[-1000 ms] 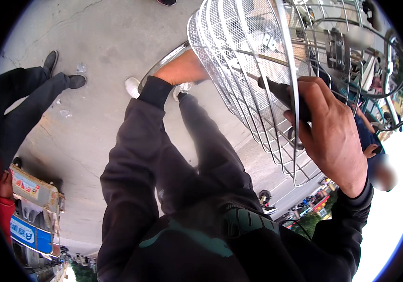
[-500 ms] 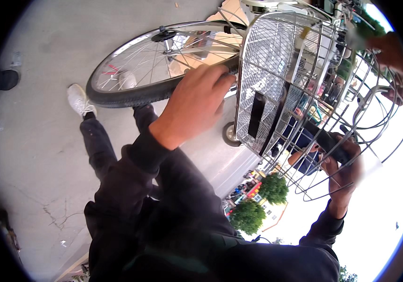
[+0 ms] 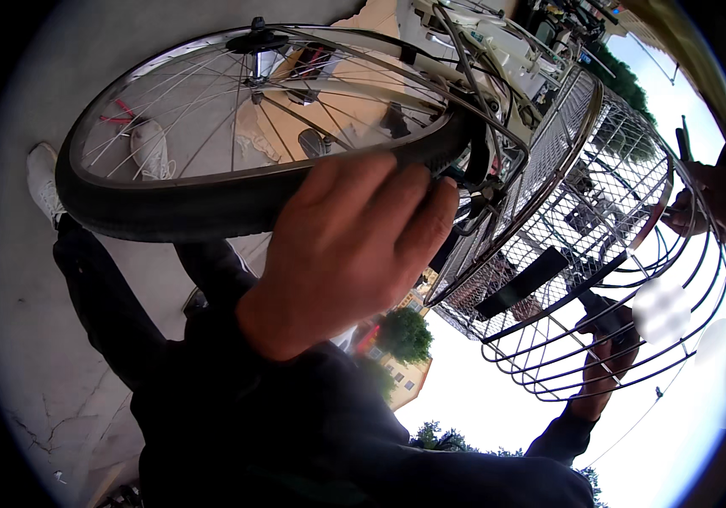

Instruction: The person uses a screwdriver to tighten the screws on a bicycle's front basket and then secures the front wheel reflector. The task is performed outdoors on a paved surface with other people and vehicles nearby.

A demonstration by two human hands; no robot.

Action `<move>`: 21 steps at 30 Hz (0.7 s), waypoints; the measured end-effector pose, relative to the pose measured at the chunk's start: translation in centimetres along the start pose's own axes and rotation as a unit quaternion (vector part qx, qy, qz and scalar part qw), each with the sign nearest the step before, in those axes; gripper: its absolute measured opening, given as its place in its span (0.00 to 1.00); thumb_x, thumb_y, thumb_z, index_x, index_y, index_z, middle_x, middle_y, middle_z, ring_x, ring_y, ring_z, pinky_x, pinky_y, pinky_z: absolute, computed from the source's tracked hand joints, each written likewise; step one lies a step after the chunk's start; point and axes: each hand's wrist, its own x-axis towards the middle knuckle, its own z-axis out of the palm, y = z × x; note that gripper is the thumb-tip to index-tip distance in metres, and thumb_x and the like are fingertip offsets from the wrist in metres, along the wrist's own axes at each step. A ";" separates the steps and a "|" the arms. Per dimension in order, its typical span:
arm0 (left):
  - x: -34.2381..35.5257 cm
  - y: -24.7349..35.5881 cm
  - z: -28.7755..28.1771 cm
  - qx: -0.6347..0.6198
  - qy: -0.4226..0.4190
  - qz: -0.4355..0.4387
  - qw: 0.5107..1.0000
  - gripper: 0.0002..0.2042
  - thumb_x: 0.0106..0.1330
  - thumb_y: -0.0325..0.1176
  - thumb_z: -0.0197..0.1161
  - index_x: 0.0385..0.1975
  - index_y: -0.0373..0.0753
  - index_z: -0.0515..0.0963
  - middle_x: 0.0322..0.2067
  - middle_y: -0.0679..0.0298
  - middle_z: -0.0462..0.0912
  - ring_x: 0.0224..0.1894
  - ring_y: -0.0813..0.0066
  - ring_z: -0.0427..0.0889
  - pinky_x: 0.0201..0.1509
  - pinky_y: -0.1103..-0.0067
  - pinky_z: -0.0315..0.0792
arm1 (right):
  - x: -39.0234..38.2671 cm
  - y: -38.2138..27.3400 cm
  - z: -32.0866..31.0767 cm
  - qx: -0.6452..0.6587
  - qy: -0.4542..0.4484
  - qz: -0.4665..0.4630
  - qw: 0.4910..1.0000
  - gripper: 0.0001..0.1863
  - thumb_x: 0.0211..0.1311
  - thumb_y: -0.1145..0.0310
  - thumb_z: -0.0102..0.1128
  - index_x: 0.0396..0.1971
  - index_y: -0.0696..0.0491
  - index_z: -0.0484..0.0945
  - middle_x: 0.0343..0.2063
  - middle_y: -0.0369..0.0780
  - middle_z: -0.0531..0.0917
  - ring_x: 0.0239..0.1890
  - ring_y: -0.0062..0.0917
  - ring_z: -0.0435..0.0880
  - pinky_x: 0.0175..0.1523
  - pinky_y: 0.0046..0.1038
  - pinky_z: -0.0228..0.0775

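The front wheel of a bicycle (image 3: 240, 178) spreads across the upper left, with a black tyre (image 3: 160, 212) and thin spokes. My left hand (image 3: 342, 250) is closed over the tyre's near side, close to the fork and brake; its fingertips are partly hidden. Right of the wheel is a wire mesh basket (image 3: 541, 241) with a dark strip on it. Behind its bars, my right hand (image 3: 612, 330) is wrapped round a black handlebar grip (image 3: 604, 309). Another hand (image 3: 706, 199), its arm running off the right edge, is near the handlebar and cables; whose it is I cannot tell.
The whole view is tilted, with grey ground (image 3: 20, 322) at the left and sky at the right. Flattened cardboard (image 3: 295, 123) lies beyond the wheel. My white shoes (image 3: 45, 182) stand near the tyre. Trees (image 3: 405, 334) and a building (image 3: 409, 381) are behind.
The wheel now looks larger and closer and reaches further left. The basket has turned and sits further right. My left hand stays at the tyre near the fork, and my right hand keeps the grip.
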 end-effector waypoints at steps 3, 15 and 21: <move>-0.1 0.0 0.3 0.012 0.020 -0.005 1.000 0.12 0.54 0.29 0.67 0.38 0.37 0.81 0.35 0.62 0.83 0.38 0.69 0.79 0.38 0.75 0.72 | 0.4 0.6 -0.6 -0.034 -0.016 0.004 0.999 0.25 0.55 0.59 0.69 0.42 0.63 0.72 0.34 0.45 0.80 0.28 0.29 0.82 0.36 0.28 0.77; -0.1 0.1 0.1 -0.065 0.029 -0.041 0.997 0.11 0.58 0.30 0.64 0.41 0.37 0.81 0.34 0.60 0.84 0.36 0.71 0.82 0.37 0.77 0.78 | 0.6 -1.5 -0.1 -0.062 -0.012 -0.041 0.997 0.21 0.57 0.59 0.66 0.35 0.58 0.67 0.38 0.46 0.77 0.35 0.28 0.78 0.40 0.28 0.73; 0.2 -0.2 0.1 -0.078 0.024 -0.019 0.996 0.11 0.60 0.30 0.63 0.42 0.37 0.81 0.33 0.59 0.84 0.33 0.71 0.83 0.33 0.78 0.80 | 1.4 -1.3 2.0 -0.153 0.034 0.004 0.988 0.12 0.58 0.66 0.60 0.27 0.60 0.73 0.31 0.40 0.78 0.30 0.23 0.75 0.35 0.24 0.69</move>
